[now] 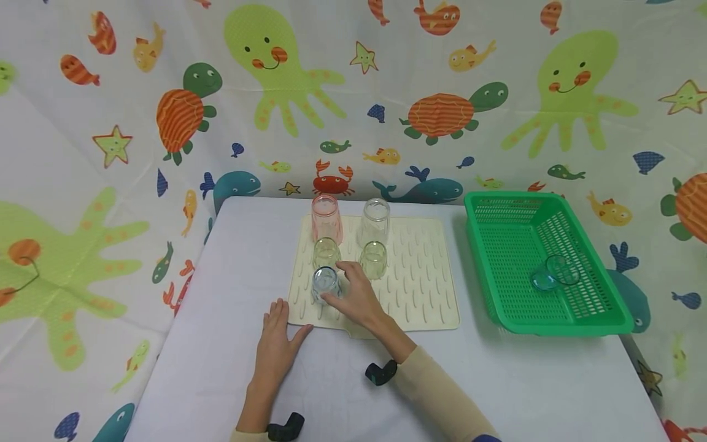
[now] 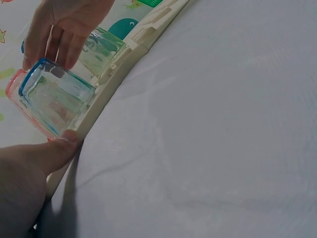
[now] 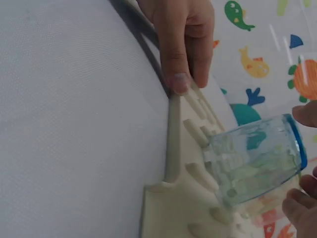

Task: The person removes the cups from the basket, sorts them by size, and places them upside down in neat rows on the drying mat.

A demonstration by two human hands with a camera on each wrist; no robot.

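Note:
A clear bluish drinking glass (image 1: pixel 326 284) stands on the cream drying mat (image 1: pixel 420 276), its dark blue edge uppermost. My right hand (image 1: pixel 359 298) holds this glass near its upper edge, thumb on one side and fingers on the other. My left hand (image 1: pixel 274 344) lies with straight fingers at the mat's front left corner, its thumb (image 2: pixel 66 139) touching the edge. Just behind the bluish glass is a short yellow-green glass (image 1: pixel 327 252), with another green glass (image 1: pixel 374 261) to its right. A tall pink glass (image 1: pixel 326 220) and a tall clear glass (image 1: pixel 375 222) form the back row.
On the right stands a green plastic basket (image 1: pixel 558 325) with two bluish glasses (image 1: pixel 555 272) lying inside. White cloth (image 1: pixel 221 276) covers the table around the mat. A curtain with sea animals (image 1: pixel 342 141) hangs behind the table's back edge.

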